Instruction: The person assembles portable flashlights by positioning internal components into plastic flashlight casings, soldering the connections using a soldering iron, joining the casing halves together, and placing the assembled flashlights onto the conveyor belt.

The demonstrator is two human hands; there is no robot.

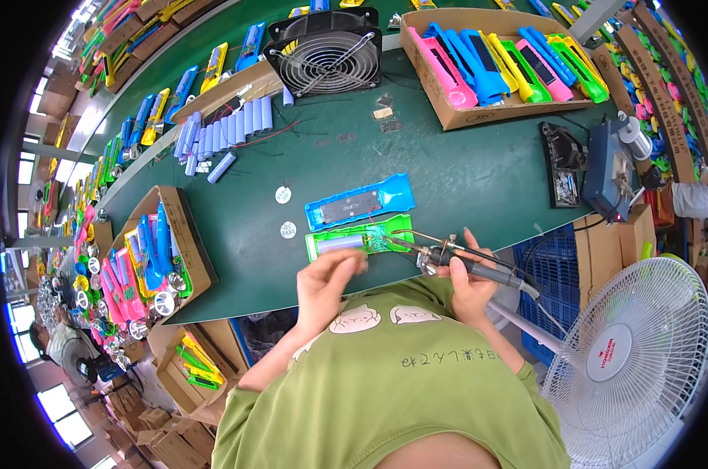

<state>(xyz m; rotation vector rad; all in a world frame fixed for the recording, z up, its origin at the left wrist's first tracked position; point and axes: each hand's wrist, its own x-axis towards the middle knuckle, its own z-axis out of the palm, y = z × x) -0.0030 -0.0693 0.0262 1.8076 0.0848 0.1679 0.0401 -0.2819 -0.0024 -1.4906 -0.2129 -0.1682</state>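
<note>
My right hand [470, 288] is wrapped round a soldering iron [491, 271] with a thin solder-feed tube along it. The iron's tip points left at a small green circuit board [377, 237] in a green plastic flashlight shell half [402, 225]. A lilac cylindrical battery [341, 242] lies in the same shell. My left hand [324, 285] is closed at the shell's near side, fingertips beside the battery; whatever they pinch is too small to make out. Just beyond lies a blue shell half [395, 192] with a dark panel [350, 207], and thin wires show between the halves.
Lilac batteries with wires [233, 129] lie at the far left near a black metal fan [327, 62]. Cardboard boxes of colourful shells stand far right [479, 117] and left [188, 234]. A blue soldering station [608, 168] sits right; a white fan [627, 352] is beside me.
</note>
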